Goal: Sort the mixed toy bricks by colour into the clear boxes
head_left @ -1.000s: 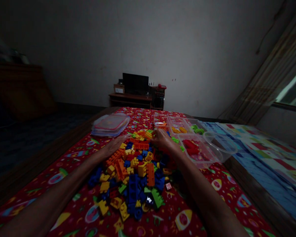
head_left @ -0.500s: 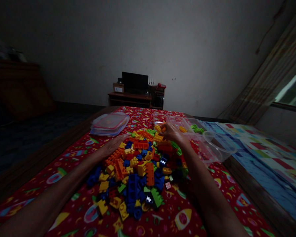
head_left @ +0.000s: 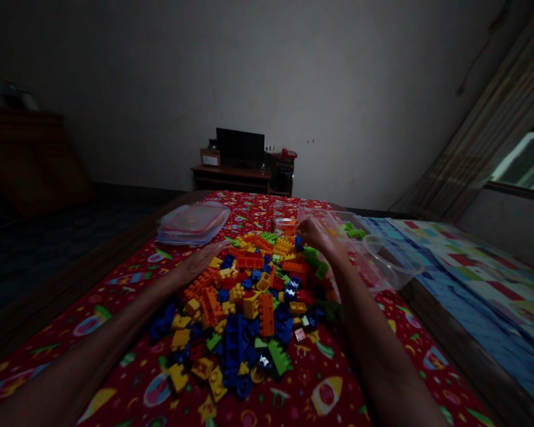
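A heap of toy bricks [head_left: 244, 302] in blue, orange, yellow, green and red lies on a red patterned cloth [head_left: 129, 391]. My left hand [head_left: 200, 262] rests flat and open against the heap's left edge. My right hand [head_left: 314, 232] is stretched to the far right of the heap, beside a clear tub holding orange bricks [head_left: 287, 222]. Its fingers are curled, and the dim light hides whether anything is in them.
A row of clear tubs stands right of the heap, one with green bricks [head_left: 353, 231], and a clear round bowl [head_left: 394, 261] sits nearest. Stacked lids [head_left: 191, 222] lie at the far left. A blue patterned mat [head_left: 476, 284] lies to the right; a TV stand [head_left: 242, 172] stands by the wall.
My right hand moved from the top of the heap up and right to the tubs. The left hand stayed put. The view shifted slightly.
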A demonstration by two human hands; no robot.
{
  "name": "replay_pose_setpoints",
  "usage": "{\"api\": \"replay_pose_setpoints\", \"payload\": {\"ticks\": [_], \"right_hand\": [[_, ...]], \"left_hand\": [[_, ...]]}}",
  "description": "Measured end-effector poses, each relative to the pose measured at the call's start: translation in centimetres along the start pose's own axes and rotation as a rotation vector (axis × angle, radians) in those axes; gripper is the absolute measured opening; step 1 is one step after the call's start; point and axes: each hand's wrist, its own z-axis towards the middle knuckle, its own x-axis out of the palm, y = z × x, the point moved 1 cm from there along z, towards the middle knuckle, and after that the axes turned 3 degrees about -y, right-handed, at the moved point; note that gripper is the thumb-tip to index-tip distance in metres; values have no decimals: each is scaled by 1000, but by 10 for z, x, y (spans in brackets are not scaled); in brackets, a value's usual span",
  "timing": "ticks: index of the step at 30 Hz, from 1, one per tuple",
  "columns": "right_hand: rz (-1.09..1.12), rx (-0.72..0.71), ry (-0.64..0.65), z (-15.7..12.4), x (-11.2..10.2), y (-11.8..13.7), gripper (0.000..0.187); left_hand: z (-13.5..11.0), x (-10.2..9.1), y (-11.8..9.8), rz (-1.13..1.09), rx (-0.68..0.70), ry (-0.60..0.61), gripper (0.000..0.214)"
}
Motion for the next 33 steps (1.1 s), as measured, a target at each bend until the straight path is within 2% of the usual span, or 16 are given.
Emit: {"api": "replay_pose_setpoints", "payload": {"ticks": [2,5,8,11,16,20,23,26,30,33], "right_hand": [[-122,-73,104,-3,6,20,18],[-279,-133,125,-11,16,39,21],[-328,-126,134,-16,24,42,29],[-338,-105,138,-15,29,39,30],[-253,-68,126,-10,34,30,25],[-157,-156,17,-8,32,26,24],[-131,-189,24,-7,30,26,22],[-85,-160,40,-6,28,28,21],[53,-108,-26,-7,26,26,31],[93,-58,-55,-6,24,24,26]], "left_hand": [[1,0,-1,-6,-20,-6,92],[1,1,-4,-23,-15,-32,93],[-1,2,-6,-37,-9,-45,90],[-3,2,-7,-44,9,-49,89],[1,2,-6,-25,-6,-33,97],[1,-1,-11,18,-7,14,96],[-3,-3,-17,37,0,11,100],[-6,-3,-20,35,11,-10,97],[-7,-3,-22,37,10,-21,97],[-6,-3,-23,41,-2,-24,99]]}}
